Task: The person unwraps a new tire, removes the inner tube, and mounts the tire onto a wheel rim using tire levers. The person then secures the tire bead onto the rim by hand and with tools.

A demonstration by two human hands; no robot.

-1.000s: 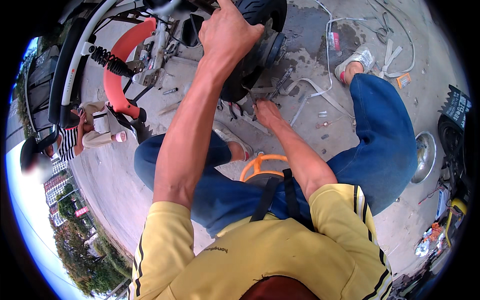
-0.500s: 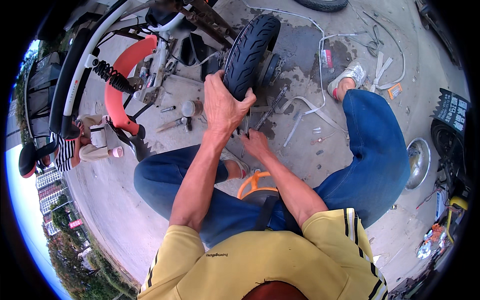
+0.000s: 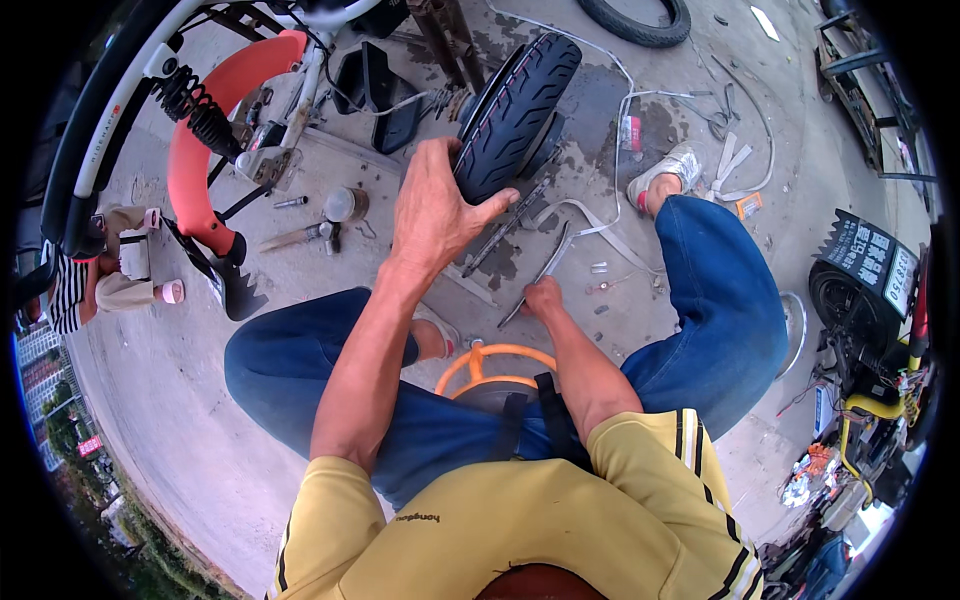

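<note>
A black treaded tyre [image 3: 520, 115] on a wheel stands upright before me, leaning to the right. My left hand [image 3: 432, 215] grips its near left edge, fingers around the side and thumb stretched across below the tread. Lower and to the right, my right hand [image 3: 543, 297] is closed around a long thin metal tyre lever [image 3: 545, 265], held apart from the tyre. Another long dark metal bar [image 3: 507, 230] lies on the ground between the hands.
A hammer [image 3: 300, 236] and a round tin [image 3: 346, 204] lie left. A scooter frame with a red fender [image 3: 200, 170] stands at upper left; a person sits beyond it. White strapping [image 3: 620, 235] lies near my right shoe. Another tyre [image 3: 640, 20] lies far off. An orange-framed stool [image 3: 490, 352] is beneath me.
My right hand has drawn away from the wheel, toward the right, with the tyre lever now visible in it. My left hand stays at the tyre, and the whole view has shifted slightly.
</note>
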